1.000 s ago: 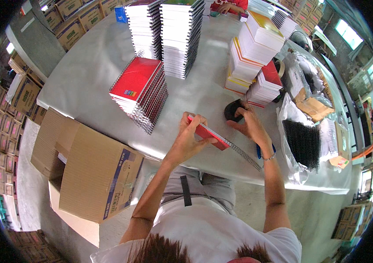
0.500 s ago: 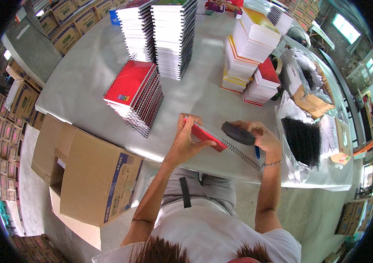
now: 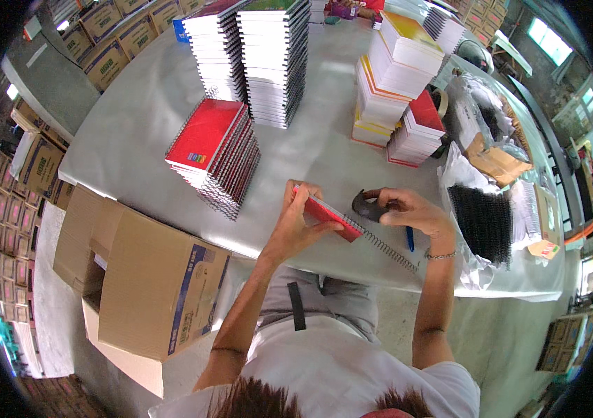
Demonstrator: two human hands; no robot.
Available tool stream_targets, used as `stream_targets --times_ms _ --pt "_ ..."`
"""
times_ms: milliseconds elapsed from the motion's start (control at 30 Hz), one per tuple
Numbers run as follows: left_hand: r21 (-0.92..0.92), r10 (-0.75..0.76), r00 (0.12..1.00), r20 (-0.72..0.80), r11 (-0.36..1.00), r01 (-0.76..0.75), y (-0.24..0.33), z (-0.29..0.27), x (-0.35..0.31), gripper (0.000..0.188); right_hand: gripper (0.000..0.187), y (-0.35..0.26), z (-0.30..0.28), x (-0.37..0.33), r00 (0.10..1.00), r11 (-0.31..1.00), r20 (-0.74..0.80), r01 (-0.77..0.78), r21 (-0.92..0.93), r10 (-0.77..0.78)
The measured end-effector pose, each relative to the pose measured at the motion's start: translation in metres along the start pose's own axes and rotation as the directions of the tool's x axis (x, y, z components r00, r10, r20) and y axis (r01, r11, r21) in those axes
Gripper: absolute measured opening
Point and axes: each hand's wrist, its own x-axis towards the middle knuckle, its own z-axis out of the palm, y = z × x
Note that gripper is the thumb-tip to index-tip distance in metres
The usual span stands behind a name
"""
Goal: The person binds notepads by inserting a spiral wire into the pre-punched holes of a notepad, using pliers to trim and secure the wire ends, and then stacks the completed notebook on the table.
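My left hand grips a small red notebook near the table's front edge, fingers on its far side and thumb along the near side. A thin dark wire coil runs along the notebook's right end and sticks out toward the lower right, its free end loose over the table edge. My right hand is closed on a dark grey curved piece, whose kind I cannot make out. That piece is just above the coil and right of the notebook. A blue pen-like item lies below my right hand.
A stack of red spiral notebooks stands left, with tall notebook stacks behind. Unbound book stacks are at the back right. Black coils lie on plastic at right. An open cardboard box is beside the table at left.
My right hand has shifted slightly right, and the dark curved piece has turned in its fingers, now showing its curve. My left hand and the notebook stay nearly in place.
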Motion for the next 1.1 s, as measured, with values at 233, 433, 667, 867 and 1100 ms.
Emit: stream_targets --times_ms 233,433,667,867,1100 --pt "0.029 0.03 1.0 0.006 0.999 -0.03 -0.002 -0.002 0.004 0.072 0.04 -0.019 0.02 -0.004 0.997 0.993 0.059 0.056 -0.107 -0.05" --pt "-0.087 0.042 0.999 0.006 0.995 -0.041 -0.017 0.003 0.002 0.104 0.04 -0.033 0.035 -0.002 0.982 0.967 0.149 0.148 -0.207 -0.118" --pt "-0.176 -0.025 0.999 0.021 0.984 0.029 -0.024 0.004 0.001 0.111 0.045 -0.003 0.017 0.01 0.96 0.888 -0.25 -0.223 -0.401 0.128" --pt "-0.223 -0.03 0.999 0.021 0.974 0.033 -0.027 0.006 -0.003 0.115 0.044 -0.009 0.023 0.0 0.999 0.997 -0.003 -0.037 -0.061 0.037" --pt "-0.272 -0.093 0.993 0.078 0.956 0.111 -0.029 0.004 -0.002 0.115 0.038 -0.032 0.041 0.003 0.99 0.988 0.101 0.105 -0.116 -0.094"
